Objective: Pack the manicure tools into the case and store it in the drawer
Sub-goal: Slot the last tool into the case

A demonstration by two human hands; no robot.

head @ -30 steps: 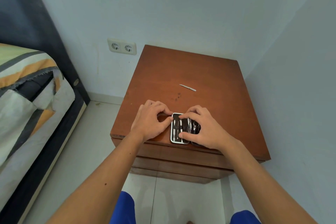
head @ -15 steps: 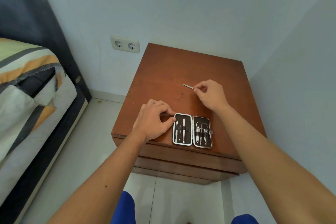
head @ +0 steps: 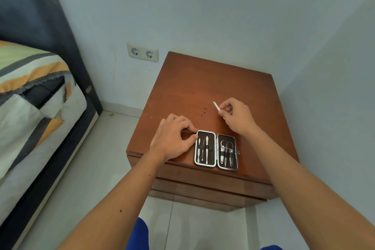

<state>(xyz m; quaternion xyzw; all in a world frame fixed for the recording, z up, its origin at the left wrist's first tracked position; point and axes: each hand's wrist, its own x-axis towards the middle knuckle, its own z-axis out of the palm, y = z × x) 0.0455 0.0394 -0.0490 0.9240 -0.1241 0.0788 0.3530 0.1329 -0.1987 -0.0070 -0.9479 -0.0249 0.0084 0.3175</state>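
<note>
An open manicure case [head: 216, 150] lies flat near the front edge of the brown nightstand [head: 203, 87], its dark lining showing. Thin metal tools sit under the strap in its left half; scissors and clippers fill the right half. My left hand [head: 174, 138] rests on the wood with thumb and fingertips pinching the case's left rim. My right hand [head: 236, 116] is raised just behind the case, and its fingers grip a slim metal nail file [head: 216, 106] whose tip points up and left.
The nightstand's drawer fronts [head: 211, 186] below the top are closed. A bed with a striped cover [head: 34, 95] stands at the left, with tiled floor between. A double wall socket [head: 143, 52] is behind. The right wall runs close to the nightstand.
My right hand left the case, reached back to the nail file lying on the nightstand, and now has lifted it off the wood. My left hand stayed on the case's rim.
</note>
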